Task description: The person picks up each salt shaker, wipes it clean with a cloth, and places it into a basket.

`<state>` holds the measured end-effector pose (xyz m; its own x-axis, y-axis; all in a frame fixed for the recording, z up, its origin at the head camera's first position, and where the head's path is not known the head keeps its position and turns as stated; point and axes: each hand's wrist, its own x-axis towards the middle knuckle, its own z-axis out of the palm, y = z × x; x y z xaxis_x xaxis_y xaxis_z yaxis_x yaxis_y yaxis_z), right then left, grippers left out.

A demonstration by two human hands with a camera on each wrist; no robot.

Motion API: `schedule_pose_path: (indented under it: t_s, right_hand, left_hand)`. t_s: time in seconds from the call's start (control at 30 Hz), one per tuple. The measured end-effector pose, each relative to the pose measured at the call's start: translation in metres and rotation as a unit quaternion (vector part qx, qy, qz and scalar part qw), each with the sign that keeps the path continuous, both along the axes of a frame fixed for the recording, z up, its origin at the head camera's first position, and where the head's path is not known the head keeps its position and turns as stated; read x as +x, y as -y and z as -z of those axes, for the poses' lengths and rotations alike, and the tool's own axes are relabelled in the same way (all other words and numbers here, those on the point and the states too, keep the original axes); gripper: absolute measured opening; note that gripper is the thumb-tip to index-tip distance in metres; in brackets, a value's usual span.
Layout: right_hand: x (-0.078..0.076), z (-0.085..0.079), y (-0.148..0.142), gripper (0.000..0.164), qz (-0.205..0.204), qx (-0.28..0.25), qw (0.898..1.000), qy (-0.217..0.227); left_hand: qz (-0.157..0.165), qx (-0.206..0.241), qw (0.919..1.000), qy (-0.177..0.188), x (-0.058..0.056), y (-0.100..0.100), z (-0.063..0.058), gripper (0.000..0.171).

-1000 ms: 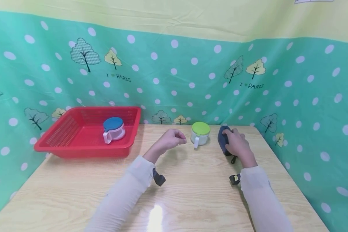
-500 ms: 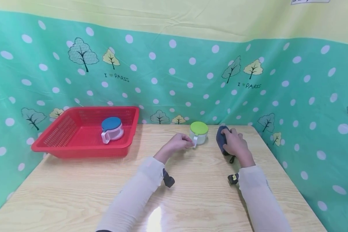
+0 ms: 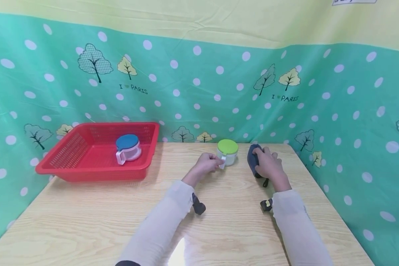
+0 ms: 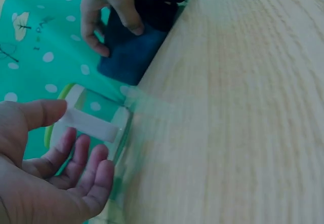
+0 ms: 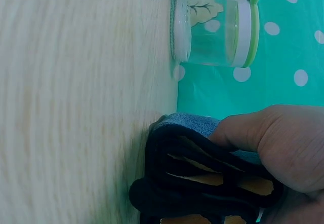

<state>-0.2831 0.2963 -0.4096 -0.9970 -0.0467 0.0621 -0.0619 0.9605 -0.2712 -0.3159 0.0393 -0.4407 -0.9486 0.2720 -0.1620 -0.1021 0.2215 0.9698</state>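
A clear glass jar [image 3: 227, 155] with a lime-green lid and white handle stands upright near the back of the table. At its handle is my left hand [image 3: 207, 164]; in the left wrist view, thumb and index finger pinch the upper end of the handle [image 4: 93, 125]. To the jar's right, my right hand [image 3: 269, 164] grips a folded blue cloth item [image 3: 253, 162] with black edging and a small black loop. The right wrist view shows its stacked dark folds [image 5: 212, 168], with the thumb pressed on the blue fabric. Most right fingers are hidden there.
A red plastic basket [image 3: 99, 174] stands at the back left, holding a similar jar [image 3: 129, 149] with a blue lid and white handle. A green polka-dot curtain [image 3: 199, 92] hangs behind and beside the wooden table [image 3: 232, 221].
My left hand has moved right to the green-lidded jar and now has its handle between the fingers. The right hand keeps its grip on the blue cloth. The head view has shifted slightly.
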Motion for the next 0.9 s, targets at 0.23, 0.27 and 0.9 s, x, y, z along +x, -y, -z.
schedule_pose_path:
  t_s: [0.23, 0.27, 0.9]
  right_hand:
    - [0.001, -0.001, -0.002, 0.055, 0.0, 0.003, 1.0, -0.002]
    - [0.001, -0.001, -0.002, 0.055, 0.001, 0.003, 1.0, -0.002]
    - [0.0, 0.001, 0.001, 0.055, -0.004, 0.004, 1.0, 0.002]
  left_hand:
    - [0.02, 0.036, 0.9989, 0.024, -0.007, -0.006, 0.005, 0.038]
    - [0.022, 0.04, 0.9986, 0.027, -0.008, -0.007, 0.005, 0.039]
    - [-0.051, 0.098, 0.9926, 0.05, -0.011, -0.015, 0.005, 0.032]
